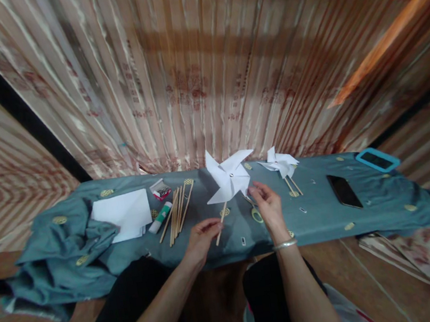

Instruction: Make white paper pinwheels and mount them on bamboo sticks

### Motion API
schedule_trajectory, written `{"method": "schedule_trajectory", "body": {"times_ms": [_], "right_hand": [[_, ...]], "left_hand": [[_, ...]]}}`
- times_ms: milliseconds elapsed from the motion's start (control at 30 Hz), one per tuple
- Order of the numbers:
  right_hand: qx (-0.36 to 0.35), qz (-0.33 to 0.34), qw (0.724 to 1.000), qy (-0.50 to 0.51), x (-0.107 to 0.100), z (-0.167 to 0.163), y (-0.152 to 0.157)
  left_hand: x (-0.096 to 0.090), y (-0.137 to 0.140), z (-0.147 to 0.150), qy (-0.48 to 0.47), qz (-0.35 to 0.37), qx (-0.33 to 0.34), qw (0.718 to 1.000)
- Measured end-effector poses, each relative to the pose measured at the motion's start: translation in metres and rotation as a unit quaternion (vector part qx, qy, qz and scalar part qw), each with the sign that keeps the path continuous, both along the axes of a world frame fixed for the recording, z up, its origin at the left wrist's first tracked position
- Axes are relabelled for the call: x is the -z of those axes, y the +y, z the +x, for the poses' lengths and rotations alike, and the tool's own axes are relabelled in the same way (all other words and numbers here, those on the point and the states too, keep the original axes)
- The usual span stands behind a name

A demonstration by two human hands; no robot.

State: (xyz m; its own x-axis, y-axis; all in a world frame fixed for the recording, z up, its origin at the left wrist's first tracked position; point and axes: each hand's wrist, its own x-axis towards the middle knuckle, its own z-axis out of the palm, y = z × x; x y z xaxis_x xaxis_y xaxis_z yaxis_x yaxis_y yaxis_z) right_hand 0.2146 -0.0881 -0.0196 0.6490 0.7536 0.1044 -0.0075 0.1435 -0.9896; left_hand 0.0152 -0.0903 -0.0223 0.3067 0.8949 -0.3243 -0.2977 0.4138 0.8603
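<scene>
My left hand (203,242) pinches the wooden stick (223,216) of a white paper pinwheel (230,176), which is held up above the cloth-covered table. A small metal pin shows at the pinwheel's centre. Just right of its lower blade is my right hand (267,204), fingers loosely bent and apart, with the fingertips close to the blade's edge; whether they touch it I cannot tell. Scissors (257,215) with yellow-green handles lie partly hidden beside that hand. Farther right rest finished-looking white pinwheels (280,163) on two sticks, overlapping each other.
Left on the teal cloth (313,221) lie white paper sheets (123,212), a glue stick (160,217), several wooden sticks (177,215) and an open small box of pins (160,189). On the right are a dark phone (344,191) and a blue-framed device (377,160). Curtains hang behind.
</scene>
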Motion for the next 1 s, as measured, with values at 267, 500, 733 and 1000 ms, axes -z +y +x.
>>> {"method": "schedule_trajectory", "body": {"times_ms": [267, 500, 733, 1000], "right_hand": [[-0.016, -0.004, 0.995, 0.098, -0.009, -0.011, -0.004], [-0.051, -0.01, 0.991, 0.127, -0.014, -0.023, -0.006], [-0.087, -0.024, 0.978, 0.188, -0.023, -0.035, -0.01], [-0.114, -0.022, 0.969, 0.216, -0.022, -0.045, -0.01]], "left_hand": [[-0.002, 0.003, -0.001, 0.006, 0.011, -0.022, 1.0], [-0.002, 0.003, 0.0, 0.014, 0.02, -0.029, 0.999], [-0.001, 0.004, 0.0, 0.011, 0.023, -0.038, 0.999], [0.0, 0.003, -0.001, 0.021, 0.042, -0.031, 0.998]]}}
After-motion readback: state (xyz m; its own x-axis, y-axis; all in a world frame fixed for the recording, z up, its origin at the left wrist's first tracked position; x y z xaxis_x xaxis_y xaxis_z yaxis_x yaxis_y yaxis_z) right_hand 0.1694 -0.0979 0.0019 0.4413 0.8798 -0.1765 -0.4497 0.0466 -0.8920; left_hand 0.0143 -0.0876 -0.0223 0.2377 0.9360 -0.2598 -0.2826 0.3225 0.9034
